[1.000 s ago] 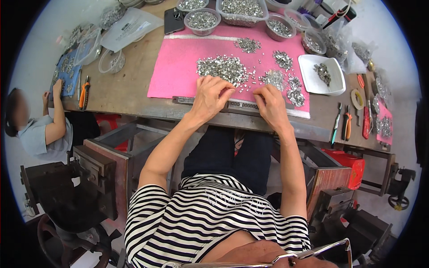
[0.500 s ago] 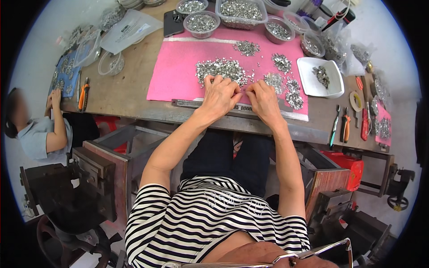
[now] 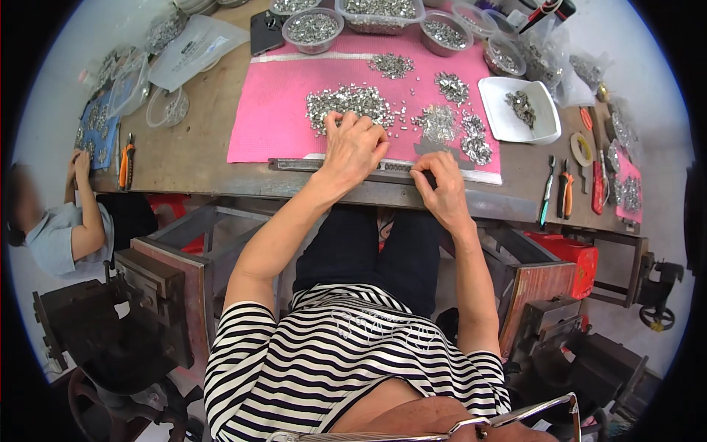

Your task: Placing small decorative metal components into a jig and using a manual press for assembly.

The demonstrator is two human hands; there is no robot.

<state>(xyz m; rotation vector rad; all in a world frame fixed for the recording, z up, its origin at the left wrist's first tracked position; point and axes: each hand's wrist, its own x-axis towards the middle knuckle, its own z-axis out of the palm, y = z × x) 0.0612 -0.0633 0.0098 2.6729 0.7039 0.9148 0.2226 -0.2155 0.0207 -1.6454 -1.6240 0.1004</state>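
Note:
On a pink cloth [image 3: 269, 110] lies a heap of small shiny metal pieces [image 3: 342, 102]. My left hand [image 3: 352, 151] bends over the heap's near edge, fingers curled and fingertips among the pieces; what they grip is hidden. Along the bench's front edge runs a long, narrow metal bar [image 3: 294, 165] with a row of small slots or pieces in its middle. My right hand [image 3: 444, 188] is closed at the bar, thumb and forefinger pinched beside that row. Anything in the pinch is too small to make out. Smaller piles of flat metal bits [image 3: 440, 123] lie beyond my right hand.
Tubs of metal parts [image 3: 313, 31] line the back, near a dark phone [image 3: 266, 33]. A white dish [image 3: 541, 129] stands right, above orange-handled pliers [image 3: 565, 193] and a tape roll [image 3: 582, 149]. At far left, another person [image 3: 66, 221] works at the bench.
My right hand has moved away from the left, toward me along the bar. My left fingers have stayed at the heap's near edge. The whole view has shifted slightly.

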